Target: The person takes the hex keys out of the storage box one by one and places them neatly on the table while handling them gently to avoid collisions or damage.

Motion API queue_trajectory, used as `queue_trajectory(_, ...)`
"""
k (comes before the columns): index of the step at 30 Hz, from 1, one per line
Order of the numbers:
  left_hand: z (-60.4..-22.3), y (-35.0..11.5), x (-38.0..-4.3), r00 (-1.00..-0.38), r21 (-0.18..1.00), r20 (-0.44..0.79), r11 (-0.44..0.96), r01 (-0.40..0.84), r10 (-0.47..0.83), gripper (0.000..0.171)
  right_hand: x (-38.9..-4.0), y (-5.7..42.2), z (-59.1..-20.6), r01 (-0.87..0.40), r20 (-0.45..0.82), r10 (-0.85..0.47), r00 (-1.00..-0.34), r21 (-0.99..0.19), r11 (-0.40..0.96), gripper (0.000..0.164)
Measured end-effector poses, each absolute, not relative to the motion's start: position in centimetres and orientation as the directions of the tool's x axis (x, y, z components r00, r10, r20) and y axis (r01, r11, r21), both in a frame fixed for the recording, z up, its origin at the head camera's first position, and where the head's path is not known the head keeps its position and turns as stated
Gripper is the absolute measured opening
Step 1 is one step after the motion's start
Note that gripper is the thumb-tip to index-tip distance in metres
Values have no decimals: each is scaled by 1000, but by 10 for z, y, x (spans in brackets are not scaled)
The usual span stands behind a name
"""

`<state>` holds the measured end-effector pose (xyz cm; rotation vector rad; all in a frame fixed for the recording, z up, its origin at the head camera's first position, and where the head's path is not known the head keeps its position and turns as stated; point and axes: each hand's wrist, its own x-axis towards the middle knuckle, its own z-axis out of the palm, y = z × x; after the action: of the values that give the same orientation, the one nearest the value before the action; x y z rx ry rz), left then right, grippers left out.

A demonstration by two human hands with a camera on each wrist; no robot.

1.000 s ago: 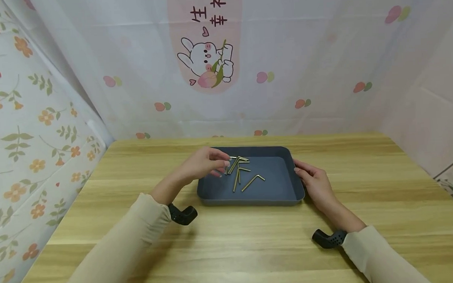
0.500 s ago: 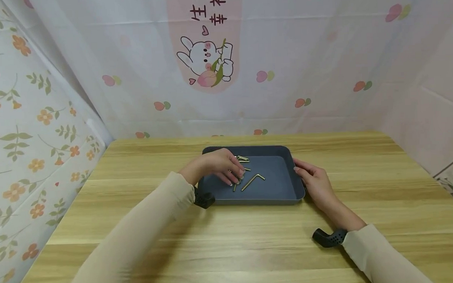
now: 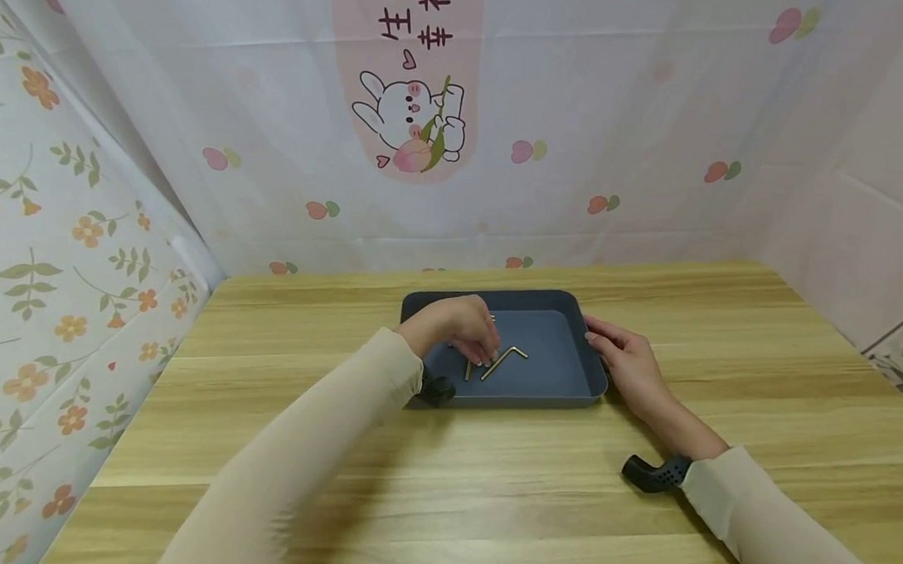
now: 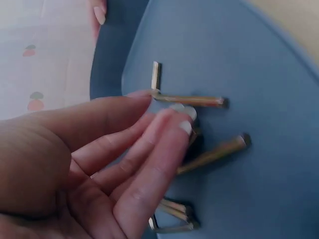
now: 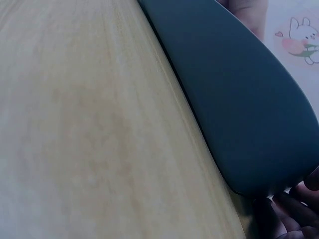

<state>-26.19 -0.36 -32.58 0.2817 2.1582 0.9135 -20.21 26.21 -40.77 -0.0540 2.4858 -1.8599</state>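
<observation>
A dark blue-grey tray point(image 3: 552, 370) sits on the wooden table with several brass-coloured hex keys in it. My left hand point(image 3: 471, 329) reaches down into the tray, its fingers slightly bent above the keys. In the left wrist view, thumb and fingertips are close to the bend of one L-shaped hex key point(image 4: 194, 101); whether they touch it is unclear. Another hex key point(image 4: 217, 153) lies beside the fingers, and more hex keys point(image 4: 174, 216) lie below, partly covered. My right hand point(image 3: 629, 367) holds the tray's right side, thumb at the rim and fingers along the outer wall.
The wooden table point(image 3: 459, 489) extends around the tray on every side. Behind it hangs a pale printed curtain point(image 3: 267, 139), and a floral cloth point(image 3: 63, 271) hangs along the left. Each wrist carries a black camera mount point(image 3: 656, 474).
My left hand has moved right and down into the tray, over the hex keys, and now hides most of them. The right hand and the tray stay about where they were.
</observation>
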Motion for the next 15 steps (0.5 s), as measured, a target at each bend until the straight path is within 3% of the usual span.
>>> queue_trajectory(5, -324, 3, -262, -699, 636, -578, 769, -62, 421, 23, -202, 262, -407, 2, -17, -48, -999, -958, 287, 51)
queue_trajectory(15, -330, 16, -265, -718, 588, -613, 797, -137, 329, 18, -204, 263, -411, -12, -1, -45, -999, -957, 289, 52)
